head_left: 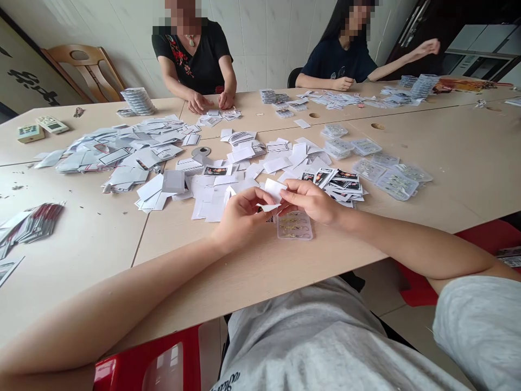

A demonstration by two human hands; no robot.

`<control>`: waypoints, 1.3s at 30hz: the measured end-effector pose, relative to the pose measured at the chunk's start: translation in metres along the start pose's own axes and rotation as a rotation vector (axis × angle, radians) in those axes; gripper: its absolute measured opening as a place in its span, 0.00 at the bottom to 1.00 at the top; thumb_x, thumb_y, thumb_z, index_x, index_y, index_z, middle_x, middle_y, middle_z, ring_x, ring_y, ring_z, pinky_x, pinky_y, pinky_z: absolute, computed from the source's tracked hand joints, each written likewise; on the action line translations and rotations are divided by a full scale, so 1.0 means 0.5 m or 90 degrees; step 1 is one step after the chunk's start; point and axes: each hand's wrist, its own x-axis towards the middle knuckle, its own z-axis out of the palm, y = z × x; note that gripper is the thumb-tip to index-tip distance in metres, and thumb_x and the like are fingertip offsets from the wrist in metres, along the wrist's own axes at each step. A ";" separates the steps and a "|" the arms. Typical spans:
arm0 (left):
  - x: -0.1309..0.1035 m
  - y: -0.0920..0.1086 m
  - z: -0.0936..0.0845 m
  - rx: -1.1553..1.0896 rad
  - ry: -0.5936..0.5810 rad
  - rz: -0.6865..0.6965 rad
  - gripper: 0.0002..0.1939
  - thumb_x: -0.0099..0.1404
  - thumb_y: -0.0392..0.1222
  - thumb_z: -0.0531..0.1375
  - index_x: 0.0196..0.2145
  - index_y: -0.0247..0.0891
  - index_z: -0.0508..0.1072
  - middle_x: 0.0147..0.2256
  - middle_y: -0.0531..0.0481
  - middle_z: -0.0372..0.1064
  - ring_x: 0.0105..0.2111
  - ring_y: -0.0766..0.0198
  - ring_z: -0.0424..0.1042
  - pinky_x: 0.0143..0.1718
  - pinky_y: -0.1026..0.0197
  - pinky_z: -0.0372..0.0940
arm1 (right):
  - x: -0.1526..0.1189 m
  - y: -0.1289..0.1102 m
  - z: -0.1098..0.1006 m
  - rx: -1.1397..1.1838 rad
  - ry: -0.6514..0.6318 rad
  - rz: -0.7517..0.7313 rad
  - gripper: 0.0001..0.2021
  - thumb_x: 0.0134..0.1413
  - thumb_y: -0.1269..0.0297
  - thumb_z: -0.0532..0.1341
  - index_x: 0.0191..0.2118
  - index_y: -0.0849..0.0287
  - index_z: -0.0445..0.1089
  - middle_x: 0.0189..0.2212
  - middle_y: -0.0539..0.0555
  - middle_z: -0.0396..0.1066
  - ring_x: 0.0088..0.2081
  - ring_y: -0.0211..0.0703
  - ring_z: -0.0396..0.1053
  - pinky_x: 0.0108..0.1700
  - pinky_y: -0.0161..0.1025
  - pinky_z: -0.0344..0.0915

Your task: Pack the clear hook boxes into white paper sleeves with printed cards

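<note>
- Pinches white paper (275,188) between left hand (242,212) and right hand (311,201), with fingers drawn in close; cannot tell whether one folded slip or two.
- Holds it above the table (175,233), by the far edge of a clear box (295,227) of gold-coloured hooks.
- Has loose slips (205,198) ahead, black-printed cards (344,187) just beyond the right hand, more clear boxes (394,183) farther right.

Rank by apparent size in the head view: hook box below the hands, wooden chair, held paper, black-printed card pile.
1. Wooden chair
2. Black-printed card pile
3. Hook box
4. Held paper, judged by its visible part
</note>
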 end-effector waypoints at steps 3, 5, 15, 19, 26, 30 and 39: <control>-0.001 -0.002 -0.003 0.038 -0.006 0.040 0.08 0.52 0.35 0.65 0.25 0.37 0.66 0.28 0.52 0.66 0.30 0.67 0.67 0.33 0.61 0.65 | 0.001 -0.003 0.001 0.008 0.020 0.003 0.11 0.54 0.55 0.61 0.35 0.58 0.69 0.31 0.50 0.73 0.34 0.39 0.74 0.42 0.38 0.71; -0.001 -0.003 -0.005 0.086 -0.009 0.069 0.08 0.52 0.33 0.64 0.24 0.37 0.66 0.27 0.52 0.65 0.30 0.66 0.66 0.34 0.60 0.64 | 0.001 -0.006 0.000 0.009 0.024 0.004 0.11 0.54 0.55 0.61 0.34 0.58 0.69 0.31 0.50 0.73 0.34 0.38 0.74 0.42 0.38 0.70; -0.004 -0.001 -0.007 0.124 -0.038 0.108 0.08 0.50 0.26 0.55 0.22 0.38 0.62 0.26 0.52 0.63 0.30 0.66 0.65 0.31 0.61 0.60 | 0.002 -0.007 -0.010 -0.024 0.040 0.009 0.11 0.56 0.56 0.59 0.34 0.60 0.67 0.30 0.52 0.74 0.34 0.40 0.74 0.40 0.39 0.70; -0.003 -0.002 -0.006 0.103 -0.033 0.106 0.09 0.50 0.25 0.54 0.21 0.38 0.61 0.24 0.53 0.61 0.29 0.67 0.64 0.31 0.61 0.59 | 0.006 -0.006 -0.020 -0.104 0.054 0.002 0.12 0.57 0.57 0.58 0.34 0.61 0.68 0.29 0.54 0.73 0.32 0.40 0.73 0.36 0.36 0.68; -0.002 -0.007 -0.007 0.080 -0.023 0.097 0.10 0.47 0.23 0.50 0.21 0.38 0.60 0.24 0.54 0.59 0.29 0.67 0.63 0.30 0.62 0.57 | 0.006 -0.022 -0.035 -0.327 0.069 -0.034 0.10 0.57 0.62 0.56 0.29 0.62 0.68 0.27 0.53 0.72 0.26 0.35 0.68 0.31 0.34 0.63; -0.002 -0.005 -0.006 0.075 -0.028 0.097 0.11 0.47 0.23 0.51 0.21 0.38 0.60 0.23 0.54 0.59 0.28 0.67 0.63 0.30 0.62 0.57 | 0.004 -0.028 -0.038 -0.351 0.070 -0.034 0.10 0.57 0.63 0.56 0.28 0.62 0.68 0.27 0.52 0.72 0.25 0.34 0.66 0.30 0.33 0.62; -0.003 -0.004 -0.003 0.077 -0.024 0.084 0.09 0.51 0.25 0.54 0.21 0.37 0.60 0.24 0.54 0.60 0.27 0.68 0.63 0.30 0.63 0.57 | 0.007 -0.030 -0.042 -0.374 0.105 -0.059 0.11 0.57 0.60 0.56 0.28 0.61 0.66 0.28 0.54 0.72 0.25 0.35 0.66 0.30 0.35 0.63</control>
